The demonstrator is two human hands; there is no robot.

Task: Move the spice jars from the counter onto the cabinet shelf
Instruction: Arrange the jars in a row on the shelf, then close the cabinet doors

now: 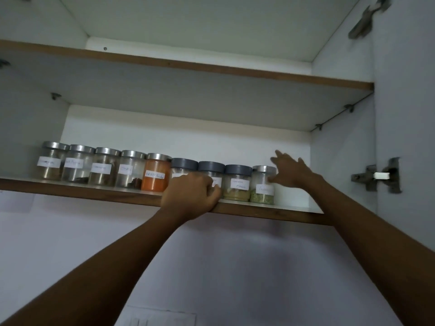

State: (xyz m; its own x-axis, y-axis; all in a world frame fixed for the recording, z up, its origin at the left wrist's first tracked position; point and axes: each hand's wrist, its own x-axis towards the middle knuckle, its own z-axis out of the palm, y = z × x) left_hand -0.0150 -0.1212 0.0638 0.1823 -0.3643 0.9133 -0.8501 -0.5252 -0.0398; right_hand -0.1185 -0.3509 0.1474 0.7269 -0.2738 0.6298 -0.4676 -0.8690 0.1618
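Two bare forearms are reaching up from the bottom of the view toward an open wall cabinet, with a pale switch plate (160, 316) showing on the wall beneath them. The left hand (190, 194) is sitting at the front edge of the lower cabinet shelf (270, 214), its fingers curled inward against the bottoms of two grey-lidded jars. It is covering most of the first grey-lidded jar (183, 164) and a corner of the second grey-lidded jar (211, 169), and whether it is actually grasping either one cannot be told. The right hand (289, 171) is hovering released, fingers spread and straight, with the thumb touching the side of the green-spice jar (262, 190), which is closing the right end of the row under a steel lid. Just left of it, the Garam Masala jar (237, 184) is standing with yellowish powder and a grey lid. All nine spice jars are standing upright on this shelf in one line, side by side and near its front. Left of the covered pair, the orange-powder jar (156, 175) is standing, and then four steel-lidded jars (103, 168) with white labels are running on toward the left wall. Behind them the white back panel (164, 132) is rising to the upper shelf (211, 69). A metal door hinge (376, 176) is sitting on the right side.
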